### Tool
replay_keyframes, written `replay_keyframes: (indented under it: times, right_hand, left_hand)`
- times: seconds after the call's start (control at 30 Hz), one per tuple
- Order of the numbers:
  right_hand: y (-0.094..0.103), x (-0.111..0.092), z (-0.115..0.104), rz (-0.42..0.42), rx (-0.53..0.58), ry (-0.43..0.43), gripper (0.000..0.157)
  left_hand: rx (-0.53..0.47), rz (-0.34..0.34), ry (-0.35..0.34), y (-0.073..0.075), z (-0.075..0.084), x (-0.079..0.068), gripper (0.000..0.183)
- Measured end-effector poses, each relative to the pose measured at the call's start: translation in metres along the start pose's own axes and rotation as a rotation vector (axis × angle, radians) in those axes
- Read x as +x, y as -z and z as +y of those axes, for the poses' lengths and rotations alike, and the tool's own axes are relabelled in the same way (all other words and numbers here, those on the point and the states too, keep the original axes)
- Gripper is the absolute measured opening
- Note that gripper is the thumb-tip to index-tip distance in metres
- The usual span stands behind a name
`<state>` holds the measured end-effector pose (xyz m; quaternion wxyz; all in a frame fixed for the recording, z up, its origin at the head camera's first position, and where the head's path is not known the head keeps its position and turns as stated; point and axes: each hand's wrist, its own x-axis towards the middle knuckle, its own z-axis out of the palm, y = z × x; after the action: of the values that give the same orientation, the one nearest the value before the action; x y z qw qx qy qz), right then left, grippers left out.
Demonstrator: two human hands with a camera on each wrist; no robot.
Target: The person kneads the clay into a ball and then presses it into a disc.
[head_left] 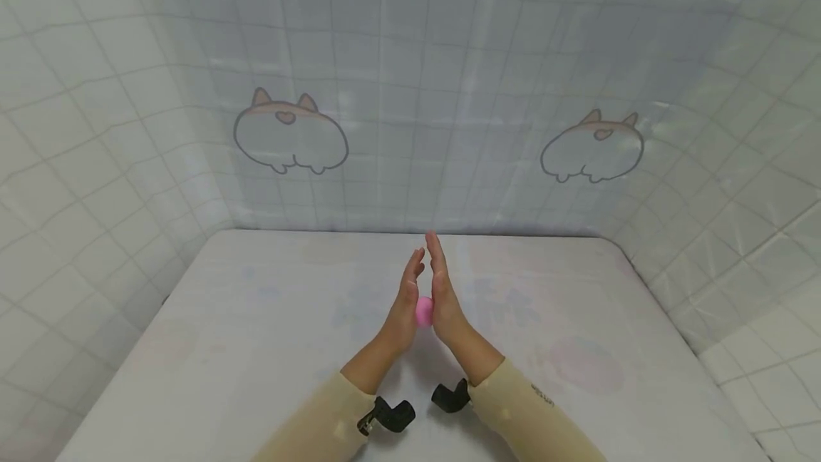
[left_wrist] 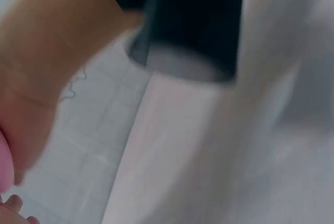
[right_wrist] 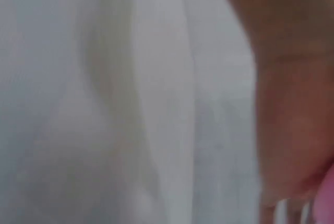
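Note:
Between the two palms sits a smooth pink ball [head_left: 424, 311], its material not clear from here. My left hand [head_left: 405, 309] lies flat along its left side, fingers straight and pointing away from me. Against the other side presses the palm of my right hand [head_left: 444, 305], fingers extended and reaching slightly farther than the left ones. Above the ball the fingertips lean toward each other with a narrow gap. Part of the pink ball [left_wrist: 4, 165] shows at the left wrist view's edge; the blurred right wrist view catches the ball [right_wrist: 325, 203] at its lower right.
A white table [head_left: 256, 348] with faint coloured patches lies under the hands. A grid-patterned curtain [head_left: 442, 91] with cartoon animal prints surrounds it at the back and sides. Black wrist cameras [head_left: 394, 416] stick out from the cream sleeves [head_left: 327, 419].

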<state>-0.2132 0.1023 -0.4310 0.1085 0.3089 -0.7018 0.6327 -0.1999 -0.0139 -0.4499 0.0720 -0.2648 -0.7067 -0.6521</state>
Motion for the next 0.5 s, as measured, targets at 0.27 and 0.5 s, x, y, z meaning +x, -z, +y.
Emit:
replay_keyframes:
  times: [0.27, 0.5]
  right_hand:
    - [0.0, -0.007, 0.013, -0.087, -0.057, -0.105, 0.086]
    - [-0.006, -0.018, 0.013, -0.148, -0.096, -0.061, 0.082]
  left_hand:
    - [-0.076, 0.054, -0.062, 0.001, 0.005, -0.001, 0.079]
    - [-0.06, 0.138, -0.086, 0.008, 0.005, 0.006, 0.081]
